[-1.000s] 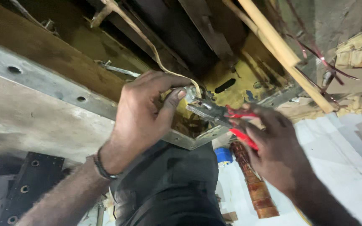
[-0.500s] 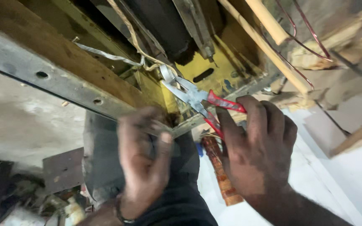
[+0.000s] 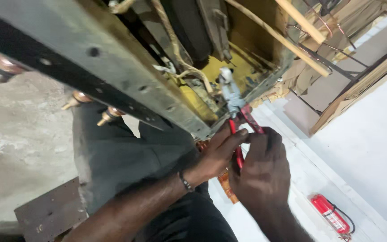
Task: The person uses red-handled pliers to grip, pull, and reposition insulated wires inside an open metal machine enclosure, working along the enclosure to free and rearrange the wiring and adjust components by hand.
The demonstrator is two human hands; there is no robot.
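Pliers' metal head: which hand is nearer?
Left. The left hand pinches the red handles just below the pliers' metal head, fingertips high on the grip. The right hand wraps the handles lower down, farther from the head.

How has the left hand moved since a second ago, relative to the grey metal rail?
Yes. The left hand has left the wires behind the grey metal rail and dropped below it, onto the red-handled pliers.

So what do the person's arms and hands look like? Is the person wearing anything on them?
Both hands are bare, no gloves. The left hand has a thin dark band round its wrist, and the forearm is uncovered, with no sleeve showing. The right hand shows no ring, watch or sleeve.
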